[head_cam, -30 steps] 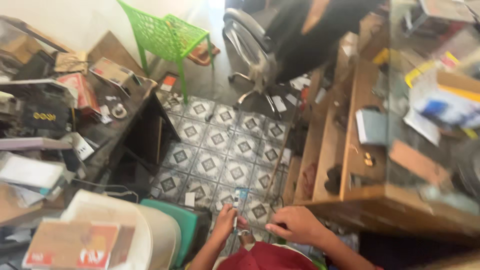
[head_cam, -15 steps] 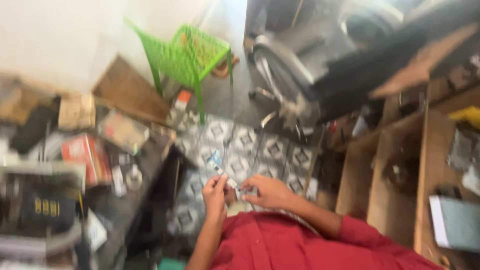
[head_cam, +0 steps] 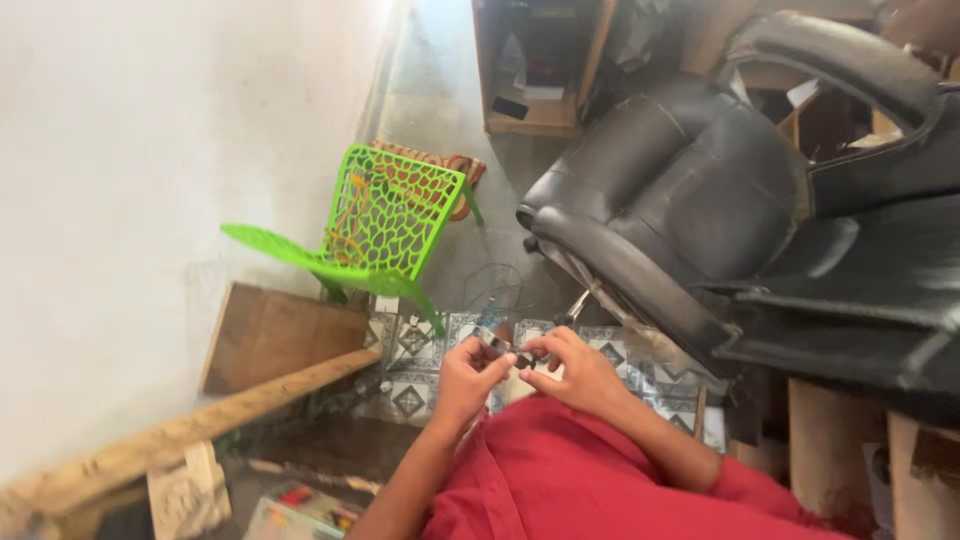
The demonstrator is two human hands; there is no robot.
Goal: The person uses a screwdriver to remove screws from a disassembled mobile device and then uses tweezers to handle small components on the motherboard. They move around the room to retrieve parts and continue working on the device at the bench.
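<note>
I see both hands meeting over my lap: the left hand (head_cam: pixel 468 378) and right hand (head_cam: pixel 578 368) each pinch an end of a small flat strip (head_cam: pixel 503 348), whose long axis slopes down to the right, with neither hand nearer than the other. Beyond them stands a green plastic chair (head_cam: pixel 385 228) against the white wall (head_cam: pixel 150 180), and a black office chair (head_cam: pixel 720 210) to the right; a pale printed box (head_cam: pixel 190 490) lies at lower left.
</note>
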